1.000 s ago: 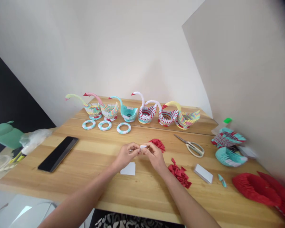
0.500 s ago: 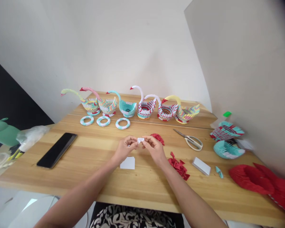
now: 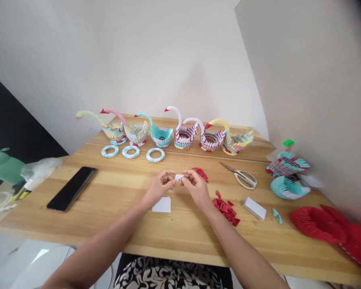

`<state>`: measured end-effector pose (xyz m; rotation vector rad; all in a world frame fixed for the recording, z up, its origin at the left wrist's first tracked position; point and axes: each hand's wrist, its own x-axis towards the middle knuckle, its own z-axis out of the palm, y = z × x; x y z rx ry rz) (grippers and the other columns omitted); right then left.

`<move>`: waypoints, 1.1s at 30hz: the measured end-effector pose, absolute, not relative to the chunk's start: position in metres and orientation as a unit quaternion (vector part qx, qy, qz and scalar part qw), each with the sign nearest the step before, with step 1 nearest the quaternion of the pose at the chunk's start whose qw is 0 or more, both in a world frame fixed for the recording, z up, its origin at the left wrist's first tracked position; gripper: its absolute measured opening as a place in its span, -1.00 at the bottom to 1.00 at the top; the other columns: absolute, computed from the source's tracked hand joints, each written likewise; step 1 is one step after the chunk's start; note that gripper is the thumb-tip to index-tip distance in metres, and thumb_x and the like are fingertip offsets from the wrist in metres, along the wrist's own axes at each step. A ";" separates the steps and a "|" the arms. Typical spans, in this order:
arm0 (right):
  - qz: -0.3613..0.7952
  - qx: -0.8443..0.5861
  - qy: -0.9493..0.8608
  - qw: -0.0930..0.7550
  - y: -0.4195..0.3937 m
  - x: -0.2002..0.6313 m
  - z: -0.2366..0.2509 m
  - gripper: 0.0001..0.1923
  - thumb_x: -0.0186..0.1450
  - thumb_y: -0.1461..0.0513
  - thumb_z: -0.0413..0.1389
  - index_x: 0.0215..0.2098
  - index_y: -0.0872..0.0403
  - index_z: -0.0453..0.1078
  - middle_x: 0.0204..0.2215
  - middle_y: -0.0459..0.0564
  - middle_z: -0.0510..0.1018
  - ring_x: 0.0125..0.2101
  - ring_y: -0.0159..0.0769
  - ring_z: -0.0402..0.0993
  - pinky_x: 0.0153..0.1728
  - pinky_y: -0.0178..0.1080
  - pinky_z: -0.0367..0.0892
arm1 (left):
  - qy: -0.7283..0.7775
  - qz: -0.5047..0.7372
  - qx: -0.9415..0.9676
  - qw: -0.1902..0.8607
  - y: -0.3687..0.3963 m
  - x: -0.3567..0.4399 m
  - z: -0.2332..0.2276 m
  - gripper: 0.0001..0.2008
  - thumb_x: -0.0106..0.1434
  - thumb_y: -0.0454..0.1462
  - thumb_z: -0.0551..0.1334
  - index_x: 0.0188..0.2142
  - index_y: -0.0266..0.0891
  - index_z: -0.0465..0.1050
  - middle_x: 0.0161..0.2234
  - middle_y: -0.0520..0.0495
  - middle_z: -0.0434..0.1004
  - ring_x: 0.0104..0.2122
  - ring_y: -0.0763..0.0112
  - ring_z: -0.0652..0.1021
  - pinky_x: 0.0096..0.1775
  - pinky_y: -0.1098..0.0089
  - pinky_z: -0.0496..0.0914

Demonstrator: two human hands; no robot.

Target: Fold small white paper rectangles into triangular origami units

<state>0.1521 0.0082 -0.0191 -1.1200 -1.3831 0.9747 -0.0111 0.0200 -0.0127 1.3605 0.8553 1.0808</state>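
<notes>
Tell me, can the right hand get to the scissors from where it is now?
Probably yes: the scissors lie uncovered on the table, right of the right hand, with bare wood between. That hand is pinching a small white paper.

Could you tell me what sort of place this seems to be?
Probably a home craft table for modular origami. A row of finished paper swans stands along the wooden table, scissors lie nearby, and both hands pinch a small white paper piece.

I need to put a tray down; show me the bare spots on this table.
Bare wood lies between the phone and the white paper sheet, and along the near table edge. It is crowded at the back by the paper swans and on the right around the scissors and red pieces.
</notes>
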 end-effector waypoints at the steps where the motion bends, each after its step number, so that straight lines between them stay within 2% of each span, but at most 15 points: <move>1: 0.404 -0.467 -0.586 0.525 0.008 0.152 -0.018 -0.81 0.21 0.18 0.11 -0.21 0.06 0.41 -0.42 -0.10 0.47 -0.46 -0.36 0.43 -0.37 -0.30 0.34 | 0.363 0.459 0.588 0.558 0.019 -0.011 -0.013 -0.74 0.14 -0.23 0.24 -0.19 -0.29 0.31 -0.53 0.09 0.37 -0.52 0.54 0.39 -0.40 0.48 0.27; 3: 0.394 -0.466 -0.604 0.513 0.006 0.151 -0.017 -0.83 0.23 0.19 0.08 -0.23 0.06 0.43 -0.41 -0.08 0.50 -0.45 -0.35 0.44 -0.37 -0.30 0.33 | 0.377 0.455 0.618 0.518 0.018 -0.010 -0.014 -0.75 0.15 -0.26 0.22 -0.17 -0.28 0.32 -0.52 0.09 0.37 -0.51 0.52 0.40 -0.40 0.48 0.28; 6: 0.386 -0.475 -0.613 0.500 0.005 0.151 -0.016 -0.84 0.24 0.20 0.07 -0.27 0.07 0.44 -0.42 -0.07 0.53 -0.44 -0.33 0.45 -0.37 -0.30 0.33 | 0.422 0.445 0.685 0.393 0.015 -0.009 -0.015 -0.78 0.17 -0.32 0.19 -0.16 -0.26 0.35 -0.50 0.07 0.40 -0.48 0.48 0.43 -0.36 0.45 0.31; 11: 0.376 -0.487 -0.614 0.495 0.005 0.149 -0.017 -0.84 0.22 0.20 0.07 -0.30 0.08 0.45 -0.42 -0.05 0.54 -0.46 -0.32 0.45 -0.38 -0.29 0.34 | 0.425 0.443 0.777 0.140 0.012 -0.011 -0.014 -0.82 0.19 -0.35 0.20 -0.18 -0.22 0.38 -0.23 -0.10 0.49 -0.18 0.28 0.46 -0.14 0.30 0.34; 14: 0.374 -0.492 -0.612 0.494 0.005 0.148 -0.017 -0.82 0.22 0.19 0.08 -0.28 0.10 0.46 -0.42 -0.04 0.55 -0.45 -0.32 0.46 -0.37 -0.28 0.35 | 0.388 0.440 0.806 0.074 0.013 -0.012 -0.013 -0.87 0.22 -0.36 0.17 -0.21 -0.21 0.40 -0.22 -0.11 0.49 -0.17 0.28 0.46 -0.14 0.29 0.33; 19: 0.334 -0.497 -0.633 0.491 0.004 0.148 -0.015 -0.80 0.24 0.18 0.07 -0.25 0.09 0.46 -0.38 -0.01 0.56 -0.39 -0.29 0.48 -0.34 -0.27 0.38 | 0.377 0.436 0.814 0.071 0.014 -0.012 -0.013 -0.85 0.23 -0.37 0.17 -0.21 -0.20 0.41 -0.26 -0.06 0.54 -0.21 0.30 0.49 -0.16 0.28 0.32; 26: 0.218 -0.491 -0.690 0.485 0.004 0.150 -0.016 -0.80 0.25 0.27 0.04 -0.19 0.05 0.44 -0.32 0.00 0.56 -0.31 -0.26 0.48 -0.25 -0.23 0.39 | 0.421 0.440 0.784 0.121 0.012 -0.012 -0.012 -0.86 0.20 -0.35 0.19 -0.23 -0.19 0.42 -0.24 -0.07 0.56 -0.22 0.29 0.51 -0.15 0.28 0.35; 33: 0.204 -0.478 -0.710 0.476 0.002 0.151 -0.013 -0.81 0.27 0.28 0.03 -0.20 0.05 0.44 -0.31 0.01 0.55 -0.28 -0.25 0.46 -0.24 -0.22 0.38 | 0.444 0.427 0.764 0.192 0.013 -0.013 -0.015 -0.92 0.20 -0.29 0.21 -0.30 -0.18 0.47 -0.30 -0.04 0.58 -0.27 0.31 0.53 -0.18 0.31 0.36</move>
